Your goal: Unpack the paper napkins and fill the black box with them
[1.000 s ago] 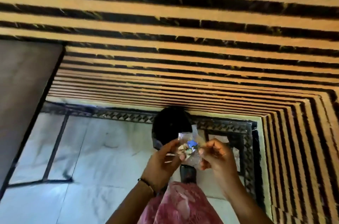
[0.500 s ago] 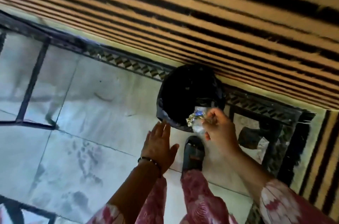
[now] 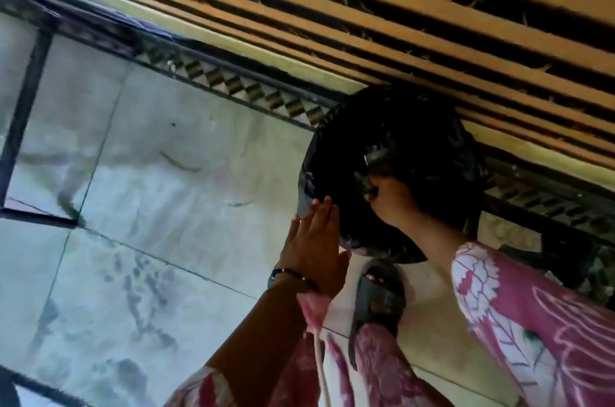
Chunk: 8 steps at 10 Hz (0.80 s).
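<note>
Reaching hand: the right hand [image 3: 391,198] is down inside the mouth of a round black bin [image 3: 336,153], fingers curled tight around a small crumpled, shiny bit of wrapper [image 3: 374,158]; the picture is too dark and blurred there to tell what the scrap is.
Other hand: the left hand [image 3: 314,248] is flat and released, fingers straight and together, grasping nothing; its fingertips [image 3: 324,203] lie at the near rim of the bin, and I cannot tell whether they touch it.
Wrist: a thin dark bracelet [image 3: 293,275] circles the left wrist.
Bin: lined with a black plastic bag [image 3: 466,160] whose wrinkled edge folds over the rim; it stands on the floor against the foot of the wall.
Napkins and black box: neither shows in this view, so their place cannot be told.
Wall: tan and black slats [image 3: 366,7] run across the top of the view, slanting down to the right.
Floor: pale marbled tiles [image 3: 149,190] with dark lines, and a patterned dark border strip [image 3: 239,88] along the wall.
Foot: a dark sandal [image 3: 377,300] stands on the tiles just below the bin, between the two forearms.
Clothing: pink and white patterned fabric covers the right sleeve [image 3: 532,323] and the legs below.
</note>
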Each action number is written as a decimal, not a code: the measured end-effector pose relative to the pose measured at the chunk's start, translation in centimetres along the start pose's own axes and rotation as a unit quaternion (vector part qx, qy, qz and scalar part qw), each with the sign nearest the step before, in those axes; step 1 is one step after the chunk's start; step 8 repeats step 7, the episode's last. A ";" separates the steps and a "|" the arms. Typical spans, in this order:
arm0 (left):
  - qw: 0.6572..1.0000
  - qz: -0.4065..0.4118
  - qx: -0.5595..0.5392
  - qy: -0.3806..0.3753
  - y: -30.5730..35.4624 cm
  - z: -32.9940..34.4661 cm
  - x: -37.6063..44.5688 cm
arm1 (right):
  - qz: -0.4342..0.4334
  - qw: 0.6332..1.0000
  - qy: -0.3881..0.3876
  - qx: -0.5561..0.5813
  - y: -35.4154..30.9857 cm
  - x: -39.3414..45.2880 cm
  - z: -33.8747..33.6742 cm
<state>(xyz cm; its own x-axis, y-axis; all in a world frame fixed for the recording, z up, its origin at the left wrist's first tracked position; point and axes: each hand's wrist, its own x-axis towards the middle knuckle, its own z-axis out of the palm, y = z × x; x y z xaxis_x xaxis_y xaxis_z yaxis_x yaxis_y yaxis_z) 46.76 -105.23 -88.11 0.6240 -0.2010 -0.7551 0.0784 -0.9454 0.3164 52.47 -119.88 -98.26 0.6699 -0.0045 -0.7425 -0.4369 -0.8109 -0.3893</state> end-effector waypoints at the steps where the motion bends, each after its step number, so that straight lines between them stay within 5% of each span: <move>1: 1.000 0.000 -0.017 0.017 0.8 -1.0 -1.3 | 0.007 0.996 -0.003 0.085 -0.7 -2.9 -1.9; 3: 0.993 -0.002 -0.089 0.075 4.2 -6.8 -7.6 | -0.004 0.974 0.023 0.227 -2.6 -14.3 -7.0; 7: 0.945 0.047 -0.222 0.235 12.9 -19.6 -30.6 | -0.093 0.953 0.092 0.275 -10.3 -40.1 -21.2; 8: 0.945 0.047 -0.222 0.235 12.9 -19.6 -30.6 | -0.093 0.953 0.092 0.275 -10.3 -40.1 -21.2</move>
